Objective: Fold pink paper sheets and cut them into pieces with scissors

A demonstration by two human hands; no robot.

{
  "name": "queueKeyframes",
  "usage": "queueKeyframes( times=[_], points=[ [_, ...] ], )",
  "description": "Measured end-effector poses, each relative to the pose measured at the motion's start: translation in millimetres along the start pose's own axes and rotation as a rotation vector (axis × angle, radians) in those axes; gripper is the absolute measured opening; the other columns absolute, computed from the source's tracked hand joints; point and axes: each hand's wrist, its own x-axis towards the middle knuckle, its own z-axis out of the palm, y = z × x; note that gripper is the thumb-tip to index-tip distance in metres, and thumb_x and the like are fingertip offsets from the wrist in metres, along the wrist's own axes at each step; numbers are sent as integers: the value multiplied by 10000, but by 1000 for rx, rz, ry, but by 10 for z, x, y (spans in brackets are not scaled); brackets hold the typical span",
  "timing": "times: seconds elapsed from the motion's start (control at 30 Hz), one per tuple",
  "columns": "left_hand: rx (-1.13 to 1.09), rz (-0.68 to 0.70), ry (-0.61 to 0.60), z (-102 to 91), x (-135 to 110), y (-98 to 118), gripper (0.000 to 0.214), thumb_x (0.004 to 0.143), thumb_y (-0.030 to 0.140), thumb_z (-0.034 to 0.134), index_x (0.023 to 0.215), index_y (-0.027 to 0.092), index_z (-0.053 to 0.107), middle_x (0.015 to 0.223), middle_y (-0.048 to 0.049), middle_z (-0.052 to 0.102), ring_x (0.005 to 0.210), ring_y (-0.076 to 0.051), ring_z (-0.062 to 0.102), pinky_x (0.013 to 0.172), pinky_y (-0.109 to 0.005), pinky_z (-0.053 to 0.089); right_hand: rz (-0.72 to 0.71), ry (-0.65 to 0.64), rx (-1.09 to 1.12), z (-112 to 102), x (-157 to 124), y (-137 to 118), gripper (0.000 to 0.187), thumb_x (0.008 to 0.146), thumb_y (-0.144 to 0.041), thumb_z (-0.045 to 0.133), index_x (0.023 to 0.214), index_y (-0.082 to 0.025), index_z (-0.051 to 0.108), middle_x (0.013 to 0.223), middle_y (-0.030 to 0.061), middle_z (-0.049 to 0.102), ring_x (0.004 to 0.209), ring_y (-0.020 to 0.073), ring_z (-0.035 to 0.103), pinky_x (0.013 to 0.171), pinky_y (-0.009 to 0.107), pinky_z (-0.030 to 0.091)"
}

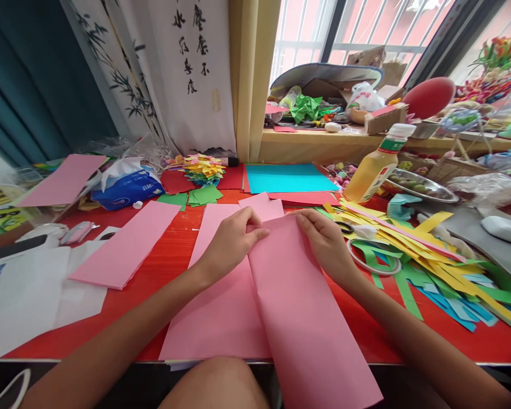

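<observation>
A folded sheet of pink paper (pixel 302 307) slants toward me, its near end hanging over the table's front edge. At its far left corner, my left hand (pixel 234 241) is closed in a pinch on the paper. My right hand (pixel 326 241) grips the far right corner, thumb on top and fingers behind. Under it lie more flat pink sheets (pixel 213 318) on the red table. To the left rests a stack of pink paper rectangles (pixel 130 244). Scissors (pixel 344 227) lie just beyond my right hand, partly covered.
Yellow, green and blue paper strips (pixel 434 255) spread over the right side, beside a roll of tape (pixel 375 258). A juice bottle (pixel 378 165) stands behind them. Blue sheets (pixel 289 178), a tissue pack (pixel 128 187) and a folded-paper piece (pixel 204 170) sit at the back.
</observation>
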Motion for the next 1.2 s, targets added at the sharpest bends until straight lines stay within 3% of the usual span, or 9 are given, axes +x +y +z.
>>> queueKeyframes(
  times=[0.07,0.2,0.4,0.7,1.03,1.2],
  points=[
    [-44,-11,17,8,3,-13,96,747,262,534,776,197,469,783,13,533,731,-121,482,636,-233,362,-8,22,-22,-3,8,10,265,861,-365,407,950,-228,616,880,22,620,778,172,536,658,275,384],
    [-125,-56,10,-3,32,-57,238,715,298,581,924,214,505,833,3,524,770,-127,495,661,-236,383,-37,57,-17,-12,19,15,253,861,-347,410,952,-232,617,916,21,623,821,177,542,694,279,386],
    [-194,-139,-50,-23,76,-117,226,711,392,581,710,175,521,717,9,538,652,-114,481,561,-237,345,-79,97,-9,-29,31,13,220,861,-315,421,917,-217,611,905,21,626,836,169,543,711,273,384],
    [-189,-96,44,-35,65,-92,83,712,237,571,723,184,508,708,20,519,664,-108,472,609,-243,361,-15,94,30,-58,65,31,231,854,-341,428,920,-229,620,855,18,612,818,174,545,677,276,399],
    [-481,-110,-25,14,64,-110,162,717,308,591,715,163,518,701,20,514,660,-98,479,601,-225,371,-63,79,86,-57,78,69,209,850,-321,452,906,-216,625,863,12,623,773,151,548,648,254,411],
    [-384,-66,28,30,19,-52,173,730,327,582,693,167,531,710,15,557,673,-108,510,601,-225,384,-71,33,34,-23,37,29,208,865,-306,430,914,-209,608,859,15,618,781,146,550,660,248,414]
  ],
)
